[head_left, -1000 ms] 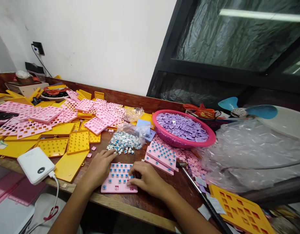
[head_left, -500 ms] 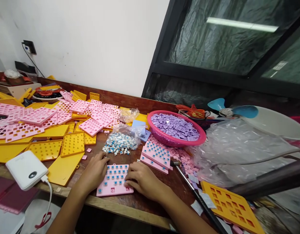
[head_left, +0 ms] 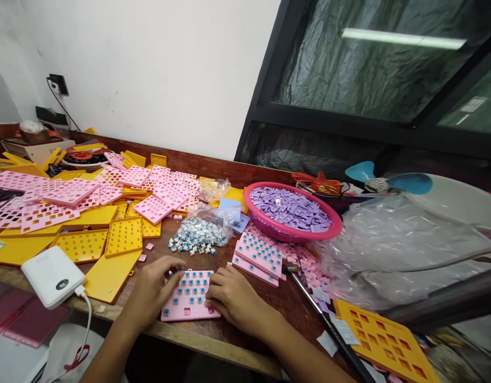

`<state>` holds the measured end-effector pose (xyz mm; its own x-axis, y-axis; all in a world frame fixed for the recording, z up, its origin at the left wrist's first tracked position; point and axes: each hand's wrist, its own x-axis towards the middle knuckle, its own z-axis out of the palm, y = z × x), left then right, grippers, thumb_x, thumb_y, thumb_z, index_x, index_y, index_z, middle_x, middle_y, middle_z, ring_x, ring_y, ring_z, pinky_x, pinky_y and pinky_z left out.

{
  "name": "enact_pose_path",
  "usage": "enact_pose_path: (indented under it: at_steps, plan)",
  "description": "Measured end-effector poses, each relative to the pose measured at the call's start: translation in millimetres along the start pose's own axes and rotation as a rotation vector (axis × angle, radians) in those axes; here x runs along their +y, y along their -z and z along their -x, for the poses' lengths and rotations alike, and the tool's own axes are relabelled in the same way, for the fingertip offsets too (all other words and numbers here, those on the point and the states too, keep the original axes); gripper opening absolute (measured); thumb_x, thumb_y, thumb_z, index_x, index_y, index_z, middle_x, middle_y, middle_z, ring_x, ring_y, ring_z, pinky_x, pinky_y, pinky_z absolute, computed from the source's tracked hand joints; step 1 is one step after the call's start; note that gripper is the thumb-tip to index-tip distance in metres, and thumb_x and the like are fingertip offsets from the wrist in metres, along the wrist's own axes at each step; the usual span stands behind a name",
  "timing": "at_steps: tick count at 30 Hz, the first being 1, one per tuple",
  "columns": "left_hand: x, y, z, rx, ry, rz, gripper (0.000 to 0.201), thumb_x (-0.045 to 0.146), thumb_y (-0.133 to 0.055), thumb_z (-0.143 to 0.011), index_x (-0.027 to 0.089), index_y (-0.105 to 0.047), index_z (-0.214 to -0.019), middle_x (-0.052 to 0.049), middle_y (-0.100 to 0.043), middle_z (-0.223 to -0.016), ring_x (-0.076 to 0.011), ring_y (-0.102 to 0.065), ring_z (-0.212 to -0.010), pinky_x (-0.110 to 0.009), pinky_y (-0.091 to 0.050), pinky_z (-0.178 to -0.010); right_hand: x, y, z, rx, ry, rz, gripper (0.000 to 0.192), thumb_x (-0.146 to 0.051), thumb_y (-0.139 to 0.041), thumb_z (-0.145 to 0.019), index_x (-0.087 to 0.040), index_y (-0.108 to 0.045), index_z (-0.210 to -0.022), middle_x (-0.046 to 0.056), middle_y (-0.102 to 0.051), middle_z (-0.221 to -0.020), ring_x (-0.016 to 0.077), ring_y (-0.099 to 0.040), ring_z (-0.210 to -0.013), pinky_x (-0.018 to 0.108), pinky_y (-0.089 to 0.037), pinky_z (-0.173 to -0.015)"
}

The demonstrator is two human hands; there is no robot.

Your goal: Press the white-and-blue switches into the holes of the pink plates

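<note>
A pink keyboard plate (head_left: 195, 313) with rows of blue-topped key switches lies flat at the table's front edge. My right hand (head_left: 231, 295) grips its right side, fingers curled over the edge. At the upper left corner, my left hand (head_left: 153, 287) has thumb and forefinger curled round a small blue-and-white key switch (head_left: 171, 273), partly hidden by the fingers. Just beyond the plate, a heap of loose key switches (head_left: 197, 234) spills from a clear plastic bag (head_left: 231, 215). Two more pink plates (head_left: 255, 271) are stacked to the right, the upper one filled with switches.
Pink frames (head_left: 72, 191) and yellow trays (head_left: 123, 236) pile up on the left, near a white power bank (head_left: 52, 277). A pink basket (head_left: 251, 218) of purple keycaps stands behind. On the right are a black-handled tool (head_left: 321, 314), a yellow frame (head_left: 383, 340) and plastic wrap (head_left: 373, 250).
My left hand has drawn back slightly, its thumb and forefinger now parted around a switch at the plate's corner. The right hand stays on the plate. The whole view has shifted slightly.
</note>
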<state>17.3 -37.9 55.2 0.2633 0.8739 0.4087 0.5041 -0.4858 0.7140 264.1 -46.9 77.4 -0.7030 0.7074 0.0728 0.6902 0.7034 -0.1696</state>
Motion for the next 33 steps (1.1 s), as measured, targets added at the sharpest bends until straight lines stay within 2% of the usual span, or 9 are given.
enact_pose_path:
  at_steps: [4,9,11,13,14,19,24,29,33]
  plan:
    - [17,-0.6,13,-0.145,-0.038,0.072,0.018,0.03,-0.062,-0.096,0.025,-0.071,-0.111,-0.004,-0.073,-0.109,-0.0187,-0.068,-0.098,-0.029,-0.054,-0.087,1,-6,0,0.023,0.001,0.003,0.02,-0.031,-0.067,-0.096,-0.02,-0.068,-0.08,0.002,-0.07,-0.09,0.019,-0.055,-0.087,0.035,-0.033,-0.077]
    - [21,-0.5,15,-0.188,-0.047,0.089,0.02,0.025,-0.06,-0.096,0.025,-0.07,-0.113,-0.004,-0.072,-0.11,-0.0187,-0.067,-0.102,-0.029,-0.053,-0.091,20,-5,2,0.133,0.034,-0.215,0.015,-0.033,-0.069,-0.095,-0.022,-0.075,-0.087,0.003,-0.071,-0.089,0.0182,-0.06,-0.087,0.032,-0.039,-0.079]
    - [20,-0.2,16,-0.194,-0.039,0.073,0.018,0.023,-0.059,-0.096,0.025,-0.069,-0.111,-0.004,-0.071,-0.11,-0.0189,-0.067,-0.102,-0.029,-0.053,-0.09,37,0,3,0.27,-0.056,-0.302,0.015,-0.03,-0.063,-0.098,-0.021,-0.075,-0.095,0.004,-0.071,-0.095,0.018,-0.062,-0.09,0.031,-0.043,-0.082]
    - [18,-0.2,17,-0.198,-0.031,0.058,0.016,0.022,-0.059,-0.096,0.025,-0.068,-0.109,-0.004,-0.071,-0.11,-0.0193,-0.067,-0.102,-0.029,-0.052,-0.09,55,6,5,0.42,-0.222,-0.234,0.015,-0.024,-0.059,-0.099,-0.019,-0.072,-0.104,0.008,-0.072,-0.103,0.0206,-0.063,-0.096,0.033,-0.044,-0.087]
    - [17,-0.4,17,-0.202,-0.028,0.054,0.015,0.022,-0.059,-0.096,0.025,-0.067,-0.108,-0.004,-0.071,-0.111,-0.0194,-0.067,-0.102,-0.029,-0.052,-0.09,62,8,6,0.433,-0.281,-0.164,0.017,-0.021,-0.06,-0.097,-0.018,-0.071,-0.108,0.009,-0.072,-0.105,0.0223,-0.062,-0.099,0.035,-0.043,-0.089]
    - [14,-0.6,19,-0.204,0.005,0.066,0.015,0.022,-0.059,-0.095,0.026,-0.067,-0.107,-0.001,-0.072,-0.11,-0.018,-0.067,-0.099,-0.027,-0.05,-0.086,72,6,6,0.123,-0.269,0.132,0.024,-0.024,-0.067,-0.091,-0.02,-0.072,-0.114,0.009,-0.074,-0.109,0.0268,-0.06,-0.105,0.04,-0.038,-0.093]
    - [15,2.1,23,-0.224,0.068,0.061,0.017,0.023,-0.062,-0.095,0.027,-0.068,-0.11,0.0,-0.073,-0.112,-0.0184,-0.066,-0.102,-0.029,-0.048,-0.091,66,0,0,0.059,-0.278,0.196,0.019,-0.021,-0.057,-0.098,-0.02,-0.076,-0.103,0.011,-0.074,-0.102,0.0269,-0.061,-0.102,0.041,-0.038,-0.092]
    - [23,1.5,28,-0.322,0.003,0.012,0.014,0.017,-0.061,-0.093,0.025,-0.071,-0.098,-0.001,-0.072,-0.1,-0.0179,-0.064,-0.098,-0.029,-0.046,-0.087,62,7,3,0.209,-0.199,-0.204,0.026,-0.026,-0.051,-0.103,-0.021,-0.069,-0.12,0.01,-0.071,-0.114,0.0244,-0.063,-0.105,0.038,-0.044,-0.094]
    - [26,-4.5,29,-0.366,-0.038,-0.098,0.016,0.015,-0.06,-0.094,0.023,-0.072,-0.087,0.0,-0.071,-0.093,-0.0184,-0.063,-0.093,-0.032,-0.042,-0.087,50,10,4,0.235,-0.133,-0.551,0.02,-0.031,-0.056,-0.101,-0.023,-0.073,-0.106,0.006,-0.07,-0.105,0.0212,-0.064,-0.098,0.033,-0.048,-0.089]
